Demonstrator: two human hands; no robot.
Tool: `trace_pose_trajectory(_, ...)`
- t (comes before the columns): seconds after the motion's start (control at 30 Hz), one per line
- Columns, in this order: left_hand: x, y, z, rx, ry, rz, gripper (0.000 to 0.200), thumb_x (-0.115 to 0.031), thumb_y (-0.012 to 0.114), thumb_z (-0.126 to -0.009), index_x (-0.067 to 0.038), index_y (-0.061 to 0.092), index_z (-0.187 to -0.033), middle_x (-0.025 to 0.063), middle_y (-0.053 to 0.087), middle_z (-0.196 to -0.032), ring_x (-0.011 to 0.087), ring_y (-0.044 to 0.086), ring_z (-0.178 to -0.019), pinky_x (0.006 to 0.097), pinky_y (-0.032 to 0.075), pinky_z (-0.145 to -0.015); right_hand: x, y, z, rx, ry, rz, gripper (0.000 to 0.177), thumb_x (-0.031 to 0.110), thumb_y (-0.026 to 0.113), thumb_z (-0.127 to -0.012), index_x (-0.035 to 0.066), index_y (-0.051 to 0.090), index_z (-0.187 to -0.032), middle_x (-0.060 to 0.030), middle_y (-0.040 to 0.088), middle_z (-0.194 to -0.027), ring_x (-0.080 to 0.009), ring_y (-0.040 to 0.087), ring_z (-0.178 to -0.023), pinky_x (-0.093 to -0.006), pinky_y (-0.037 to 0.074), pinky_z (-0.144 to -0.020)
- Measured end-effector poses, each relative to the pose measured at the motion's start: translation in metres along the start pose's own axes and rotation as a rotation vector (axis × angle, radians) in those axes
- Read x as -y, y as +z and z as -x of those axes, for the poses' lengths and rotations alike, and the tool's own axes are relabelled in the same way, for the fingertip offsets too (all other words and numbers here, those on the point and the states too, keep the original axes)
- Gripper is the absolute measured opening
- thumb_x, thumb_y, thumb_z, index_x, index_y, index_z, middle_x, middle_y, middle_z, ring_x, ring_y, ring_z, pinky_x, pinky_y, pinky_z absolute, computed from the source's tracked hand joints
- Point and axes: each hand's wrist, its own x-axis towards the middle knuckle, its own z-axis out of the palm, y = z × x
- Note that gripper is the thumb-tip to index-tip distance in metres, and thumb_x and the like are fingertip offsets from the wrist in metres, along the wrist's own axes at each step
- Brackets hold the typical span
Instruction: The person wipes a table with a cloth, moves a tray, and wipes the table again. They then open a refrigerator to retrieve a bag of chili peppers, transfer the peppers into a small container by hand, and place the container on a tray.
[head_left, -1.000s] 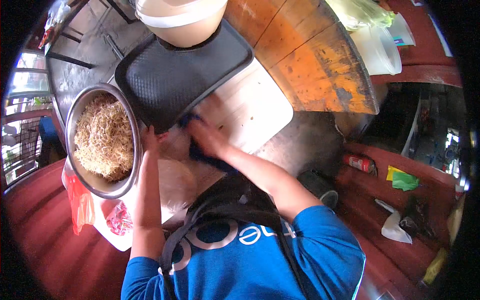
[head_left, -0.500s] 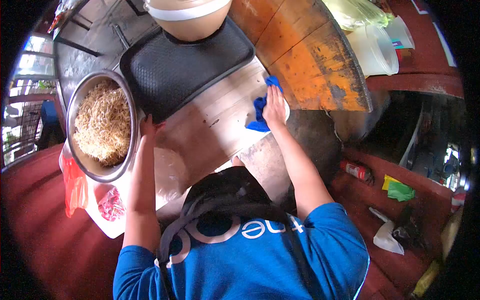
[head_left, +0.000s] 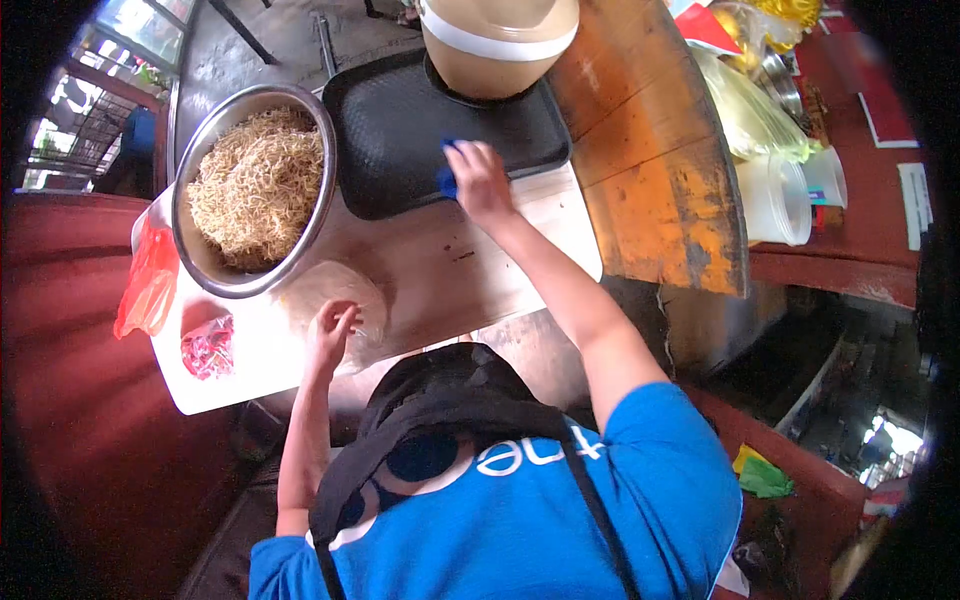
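Observation:
My right hand (head_left: 482, 186) is closed on a blue cloth (head_left: 447, 183), which shows at its fingertips over the black tray (head_left: 385, 150). My left hand (head_left: 332, 335), fingers apart and slightly curled, is above a clear plastic bag (head_left: 350, 290) at the near side of the white table (head_left: 430, 285). Left of the tray stands a steel bowl (head_left: 185, 225) heaped with thin, pale tan strands (head_left: 257, 190). A beige tub with a white band (head_left: 500, 45) rests on the tray's far part.
An orange plastic bag (head_left: 150, 280) and a pink-and-white packet (head_left: 208, 348) lie at the table's left end. A worn wooden tabletop (head_left: 650, 150) adjoins on the right. Beyond it are clear plastic tubs (head_left: 775, 200) and a bag of pale green stuff (head_left: 745, 105).
My right hand has carried the cloth from the white table's right end leftward to the tray. My left hand has left the tray's near edge and come toward me. The view has shifted.

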Motion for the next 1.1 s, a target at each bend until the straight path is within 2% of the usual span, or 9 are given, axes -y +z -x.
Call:
trace_pose_trajectory(0.23,0.0,-0.026,0.051,-0.118,-0.164,-0.031,0.026,-0.024,0.058,-0.092,-0.004,0.059,-0.108,0.0074,0.065,-0.098,0.0166,0.065,-0.086,0.0266,0.049,-0.071,-0.026,0.161,-0.052,0.151,-0.178,0.166,0.035,0.014,0.044,-0.087,0.0,0.053,-0.118,-0.0115,0.05,-0.127,-0.0239,0.046,-0.113,-0.0419,0.038,-0.096)
trace_pose_trajectory(0.37,0.0,-0.046,0.061,-0.193,-0.177,-0.036,0.025,-0.023,0.056,-0.093,-0.004,0.058,-0.108,0.0072,0.065,-0.099,0.0159,0.065,-0.086,0.026,0.048,-0.073,-0.071,0.139,-0.018,0.166,-0.042,0.068,0.03,0.011,0.042,-0.09,0.003,0.058,-0.114,-0.0131,0.058,-0.117,-0.0267,0.053,-0.107,-0.0399,0.041,-0.093)
trace_pose_trajectory(0.47,0.001,-0.064,0.064,-0.27,-0.136,-0.048,0.025,-0.022,0.056,-0.093,-0.003,0.058,-0.108,0.0074,0.065,-0.098,0.0158,0.065,-0.086,0.0262,0.048,-0.072,-0.12,0.096,0.032,0.043,0.487,-0.187,0.034,0.029,0.039,-0.095,0.005,0.062,-0.098,-0.0186,0.061,-0.101,-0.0373,0.056,-0.097,-0.0448,0.045,-0.086)
trace_pose_trajectory(0.53,0.009,-0.076,0.063,-0.331,-0.113,-0.03,0.026,-0.021,0.058,-0.092,-0.001,0.058,-0.109,0.0083,0.066,-0.096,0.0173,0.064,-0.088,0.0281,0.049,-0.073,-0.171,0.078,0.068,0.088,0.243,0.128,0.031,0.024,0.039,-0.093,0.004,0.062,-0.094,-0.0211,0.061,-0.097,-0.0367,0.057,-0.093,-0.0451,0.045,-0.085)
trace_pose_trajectory(0.57,0.02,-0.082,0.059,-0.38,-0.083,-0.104,0.027,-0.021,0.058,-0.092,-0.001,0.057,-0.11,0.0093,0.065,-0.098,0.0185,0.064,-0.09,0.0289,0.049,-0.075,-0.177,0.063,0.073,0.304,0.452,0.249,0.026,0.018,0.04,-0.09,0.003,0.062,-0.093,-0.0221,0.061,-0.095,-0.0372,0.057,-0.091,-0.0453,0.046,-0.084)
trace_pose_trajectory(0.7,0.029,-0.084,0.055,-0.517,-0.029,-0.428,0.034,-0.021,0.063,-0.087,-0.001,0.055,-0.114,0.0154,0.057,-0.118,0.027,0.059,-0.104,0.0347,0.048,-0.084,-0.127,0.024,0.05,0.344,0.331,0.364,0.016,0.011,0.048,-0.078,0.006,0.063,-0.081,-0.016,0.062,-0.086,-0.0343,0.058,-0.087,-0.0452,0.046,-0.079)
trace_pose_trajectory(0.87,0.092,-0.09,0.035,-0.525,-0.028,-0.704,0.099,-0.049,0.075,-0.071,0.004,0.026,-0.139,0.028,0.037,-0.134,0.0358,0.042,-0.124,0.0395,0.038,-0.101,-0.005,0.085,0.023,0.35,0.201,-0.001,0.016,0.008,0.048,-0.075,0.005,0.063,-0.075,-0.0168,0.064,-0.084,-0.0339,0.062,-0.083,-0.0433,0.049,-0.073)
trace_pose_trajectory(0.97,0.094,-0.098,0.024,-0.572,-0.445,0.054,0.109,-0.052,0.078,-0.066,0.0,0.02,-0.142,0.022,0.035,-0.137,0.0345,0.044,-0.12,0.0449,0.05,-0.085,0.091,0.126,0.017,0.446,0.162,-0.161,0.019,0.007,0.05,-0.073,0.004,0.065,-0.085,-0.0194,0.064,-0.091,-0.0346,0.06,-0.092,-0.0433,0.048,-0.081)
trace_pose_trajectory(1.1,0.088,-0.113,0.017,-0.46,-0.44,0.139,0.101,-0.048,0.078,-0.068,-0.005,0.024,-0.142,0.0175,0.04,-0.135,0.03,0.046,-0.118,0.0433,0.048,-0.081,0.104,0.13,0.002,0.5,0.047,-0.026,0.024,0.014,0.051,-0.079,0.008,0.066,-0.097,-0.0138,0.064,-0.102,-0.0304,0.058,-0.1,-0.0415,0.048,-0.085)
